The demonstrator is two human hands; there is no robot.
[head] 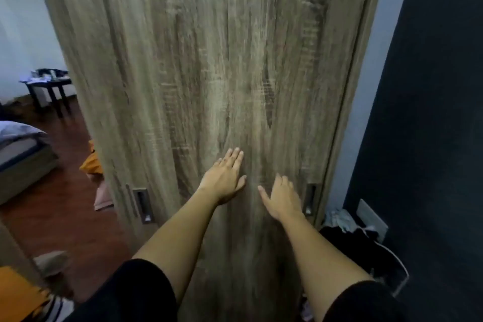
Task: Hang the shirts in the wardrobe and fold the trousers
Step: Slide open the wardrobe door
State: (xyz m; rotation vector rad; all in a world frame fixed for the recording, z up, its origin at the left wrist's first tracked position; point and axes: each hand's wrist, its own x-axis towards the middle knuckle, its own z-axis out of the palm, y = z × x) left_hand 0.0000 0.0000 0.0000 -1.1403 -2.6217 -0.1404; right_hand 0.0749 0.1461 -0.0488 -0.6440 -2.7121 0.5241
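Both hands — left hand [225, 178], right hand [283, 198] — flat on wardrobe door [209, 73].

A dark side table [49, 86] and a bed [21, 154] stand on the reddish wooden floor [73, 222].

The wardrobe door [209, 60] is grey-brown, with streaky wood grain running top to bottom and darker brown knots. Its left handle [143, 205] and right handle [310, 198] are dark grey. The floor [65, 222] is reddish brown; by the door's left edge an orange cloth [91, 162] and a pale pink cloth [104, 196] lie on it. The side table [49, 86] is black, the wall [21, 21] pale bluish white, the right-hand panel [431, 112] dark navy. The sleeves [136, 293] are black.
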